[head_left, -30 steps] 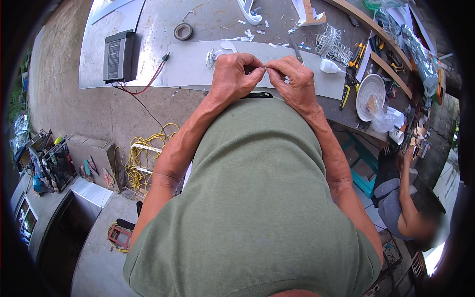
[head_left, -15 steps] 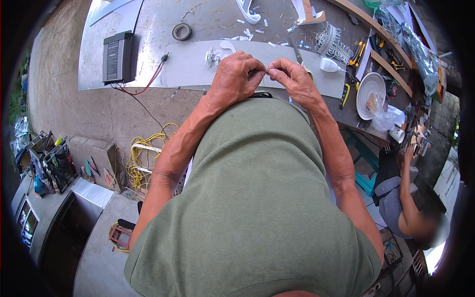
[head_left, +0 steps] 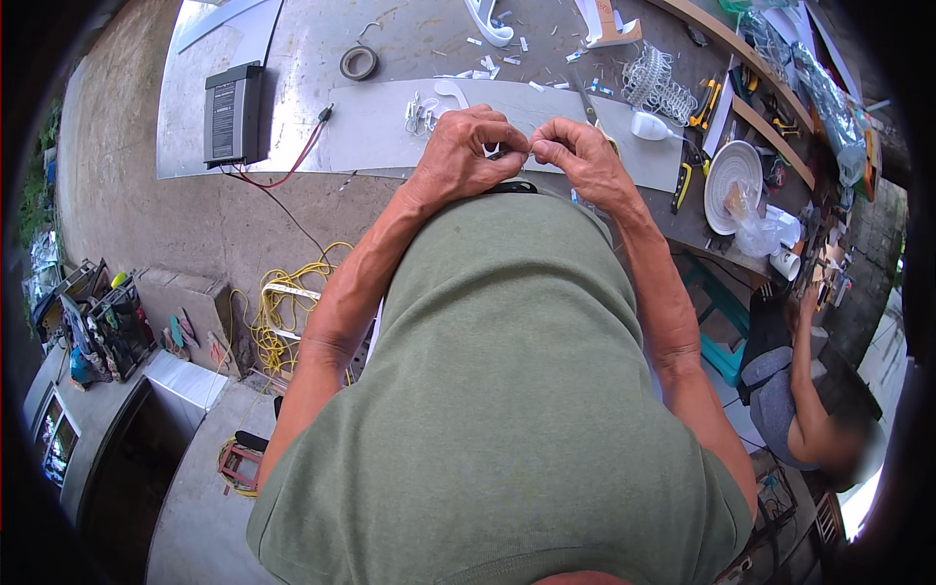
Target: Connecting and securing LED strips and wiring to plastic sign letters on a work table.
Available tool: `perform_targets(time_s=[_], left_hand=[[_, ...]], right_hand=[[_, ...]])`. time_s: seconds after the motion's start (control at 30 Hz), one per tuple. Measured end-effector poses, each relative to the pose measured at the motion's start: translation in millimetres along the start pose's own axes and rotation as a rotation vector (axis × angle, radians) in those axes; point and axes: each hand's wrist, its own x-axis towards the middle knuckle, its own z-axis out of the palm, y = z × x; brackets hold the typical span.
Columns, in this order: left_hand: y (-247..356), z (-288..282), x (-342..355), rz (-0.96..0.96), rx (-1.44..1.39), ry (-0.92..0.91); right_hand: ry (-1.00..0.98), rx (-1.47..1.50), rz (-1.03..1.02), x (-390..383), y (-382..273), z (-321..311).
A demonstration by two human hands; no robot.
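Note:
Over the near edge of a pale grey sheet [head_left: 366, 132], my left hand [head_left: 466, 154] and my right hand [head_left: 585, 164] meet fingertip to fingertip. Both are closed in a pinch. Whatever lies between the fingertips is too small to make out. Small white looped pieces [head_left: 421, 115] rest on the sheet beyond my left hand, by a curved white strip [head_left: 450, 92]. Past my right hand lies a pointed metal blade [head_left: 586, 102], its handle partly hidden by the hand. A white rounded piece with a cord [head_left: 650, 127] sits farther right.
Left on the metal table [head_left: 302, 58] are a black box [head_left: 232, 115] with red and black leads and a tape roll [head_left: 359, 62]. Coiled white wire [head_left: 658, 88], yellow-handled tools [head_left: 704, 105] and a white woven plate [head_left: 731, 185] lie right. Another person [head_left: 795, 390] sits at lower right.
My left fingers have shifted slightly, with a wider gap showing inside their curl. Both hands stay together at nearly the same place.

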Motion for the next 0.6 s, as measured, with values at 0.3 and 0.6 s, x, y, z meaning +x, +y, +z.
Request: perform_targets(time_s=[0.3,0.6], left_hand=[[-24.7,1.6,-7.8,-0.486,-0.812,-0.193],[-36.9,3.8,-9.3,-0.566,-1.048,-0.122]], right_hand=[[0.047,0.156,-0.202,6.0,8.0,8.1],[0.407,-0.401,-0.578,-2.4,-11.0,17.2]])
